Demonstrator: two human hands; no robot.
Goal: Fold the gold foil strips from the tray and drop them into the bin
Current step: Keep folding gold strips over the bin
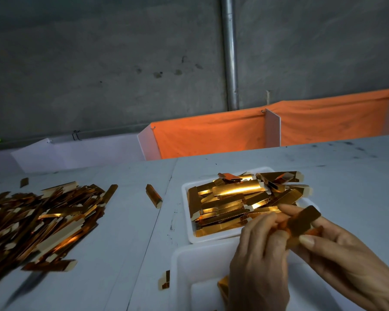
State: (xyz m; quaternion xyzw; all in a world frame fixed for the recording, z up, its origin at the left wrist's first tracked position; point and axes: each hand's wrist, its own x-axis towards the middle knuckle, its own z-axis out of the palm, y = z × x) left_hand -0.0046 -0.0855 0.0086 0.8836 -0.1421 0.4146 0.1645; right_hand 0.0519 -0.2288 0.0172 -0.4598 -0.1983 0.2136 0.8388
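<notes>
A white tray (185, 191) on the table holds several flat gold foil strips (234, 196). In front of it stands a white bin (189, 261), with one gold piece (222, 286) showing inside by my left wrist. Above the bin, both hands hold one gold foil strip (301, 221). My left hand (258, 259) grips its lower left end with curled fingers. My right hand (346, 254) pinches its right part between thumb and fingers. The strip's upper end sticks up, dark and blurred.
A big loose heap of gold strips (41, 221) covers the table's left side. Single strips lie at the middle (154, 196) and next to the bin's left wall (164, 280). Orange cloth (211, 135) and white dividers (273, 127) line the table's far edge, below a grey wall.
</notes>
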